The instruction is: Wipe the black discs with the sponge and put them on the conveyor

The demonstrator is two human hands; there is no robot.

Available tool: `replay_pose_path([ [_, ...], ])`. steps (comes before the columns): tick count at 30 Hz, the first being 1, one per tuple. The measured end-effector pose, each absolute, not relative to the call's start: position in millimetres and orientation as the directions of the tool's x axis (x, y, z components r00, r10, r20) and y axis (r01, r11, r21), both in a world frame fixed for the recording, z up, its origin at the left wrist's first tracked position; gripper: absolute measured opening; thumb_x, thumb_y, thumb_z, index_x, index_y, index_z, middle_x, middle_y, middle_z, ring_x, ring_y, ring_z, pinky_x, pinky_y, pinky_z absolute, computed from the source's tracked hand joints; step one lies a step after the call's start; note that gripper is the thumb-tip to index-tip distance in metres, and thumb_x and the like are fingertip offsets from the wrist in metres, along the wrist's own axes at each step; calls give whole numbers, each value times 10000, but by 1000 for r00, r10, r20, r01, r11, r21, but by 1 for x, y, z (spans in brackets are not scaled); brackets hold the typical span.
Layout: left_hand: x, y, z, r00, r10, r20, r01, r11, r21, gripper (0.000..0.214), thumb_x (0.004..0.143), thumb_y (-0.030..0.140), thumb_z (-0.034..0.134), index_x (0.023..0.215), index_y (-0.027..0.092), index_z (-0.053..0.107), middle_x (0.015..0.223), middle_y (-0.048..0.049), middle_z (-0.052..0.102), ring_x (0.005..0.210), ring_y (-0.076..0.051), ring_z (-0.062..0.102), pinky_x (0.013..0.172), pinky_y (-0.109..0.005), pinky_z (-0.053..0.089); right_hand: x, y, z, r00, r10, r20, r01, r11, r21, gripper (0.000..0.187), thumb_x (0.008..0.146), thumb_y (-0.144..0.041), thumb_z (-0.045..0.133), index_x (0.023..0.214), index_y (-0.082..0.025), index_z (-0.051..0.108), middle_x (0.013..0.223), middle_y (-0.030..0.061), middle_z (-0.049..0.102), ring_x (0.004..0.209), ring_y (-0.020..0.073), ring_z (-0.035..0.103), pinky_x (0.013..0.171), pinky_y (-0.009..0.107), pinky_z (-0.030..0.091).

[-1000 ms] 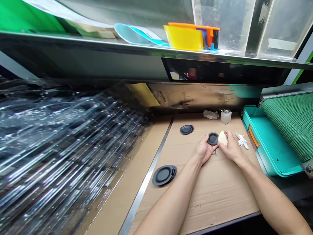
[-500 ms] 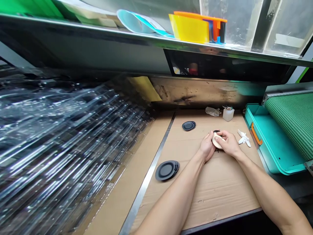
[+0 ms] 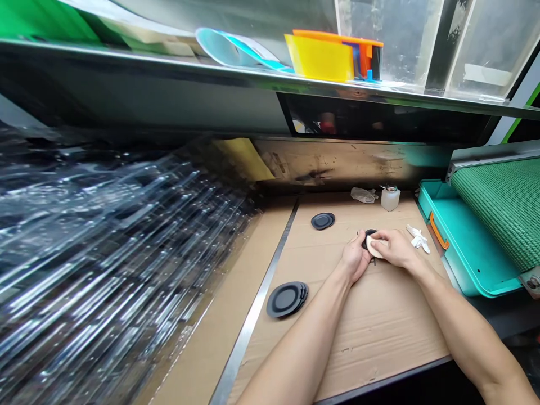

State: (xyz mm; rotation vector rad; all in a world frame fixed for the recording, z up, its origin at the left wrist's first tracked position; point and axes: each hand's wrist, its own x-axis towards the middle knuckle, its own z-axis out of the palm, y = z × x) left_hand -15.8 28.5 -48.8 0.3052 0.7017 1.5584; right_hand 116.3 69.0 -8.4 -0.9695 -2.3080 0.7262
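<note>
I am holding my left hand (image 3: 355, 257) half-closed at the near side of a round matte-black disc (image 3: 370, 233), with its fingers curled against the disc's edge and steadying it just above the brown cardboard sheet (image 3: 379, 337). My right hand (image 3: 396, 249) is closed around a cream wedge-shaped foam pad (image 3: 374, 247) and is pressing it onto the disc's face. The pad is now covering more of the disc than it was a moment ago, leaving only a dark arc showing on the far side. A small stack of matching black discs (image 3: 286, 299) is lying at near left on the cardboard, and a shorter stack of black discs (image 3: 323, 221) is lying toward the far edge. At far right, a clear plastic pump bottle (image 3: 390, 199) is standing on the cardboard, though I cannot tell what it contains. A crumpled white cloth (image 3: 418, 238) is lying just right of my right hand. Beyond it, a teal tray (image 3: 464, 278) with an orange handle (image 3: 439, 230) is sitting partly beneath a green ribbed mat (image 3: 506, 211).
</note>
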Motion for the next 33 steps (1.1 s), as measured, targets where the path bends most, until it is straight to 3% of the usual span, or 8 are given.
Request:
replay_pose_path([
  [4,-13,30,-47,-156,964,-215,-778,14,628,232,1020,301,517,976,119,654,1035,-150,746,1005,-241,724,954,-447,585,120,73,-10,-482,827,290,534,540,-651,208,922,-312,612,1043,-247,769,1017,40,788,948,228,730,888,340,531],
  [10,-13,27,-43,-124,967,-221,-797,35,603,278,1029,301,478,1001,100,669,1039,-161,740,1028,-255,719,972,-447,577,125,72,-11,-627,750,211,490,591,-641,152,900,-288,630,959,-261,767,923,13,781,878,204,717,789,284,517],
  [13,-12,28,-43,-160,959,-235,-780,23,626,281,1041,298,457,983,114,661,1042,-146,745,1012,-235,720,960,-447,581,126,72,-12,-490,835,251,639,539,-549,218,963,-338,577,1095,-249,725,915,46,775,824,215,713,753,293,506],
  [16,-10,31,-44,-181,950,-254,-782,18,624,295,1054,291,423,980,120,653,1024,-137,751,1018,-225,718,950,-433,585,111,64,-15,-377,887,266,815,454,-361,365,1046,-426,437,1289,-228,625,945,103,765,789,236,715,727,313,497],
  [19,-11,33,-45,-178,945,-275,-801,22,598,341,1061,291,385,988,104,660,1016,-157,750,1034,-236,718,956,-419,584,95,52,-19,-363,903,230,893,408,-188,465,1073,-478,332,1433,-248,518,965,126,756,792,238,723,734,316,496],
  [22,-12,32,-45,-109,951,-289,-828,74,556,392,1061,335,374,1002,92,676,1039,-183,747,1063,-251,715,984,-412,574,91,45,-21,-401,894,199,901,424,-92,496,1080,-498,280,1518,-322,432,986,106,756,800,232,728,754,322,499],
  [28,-9,30,-44,-155,947,-280,-793,50,607,348,1057,301,400,1018,100,681,1085,-171,753,1100,-250,707,1003,-438,566,96,55,-18,-294,937,189,950,309,-55,579,1086,-499,248,1622,-280,263,939,133,753,818,226,728,776,318,494],
  [33,-8,28,-45,-145,953,-265,-806,41,590,318,1049,297,427,1026,106,681,1082,-171,757,1099,-253,710,1002,-448,568,94,57,-18,-338,916,215,933,356,-51,573,1081,-507,276,1611,-291,298,950,131,750,800,221,722,755,311,494],
])
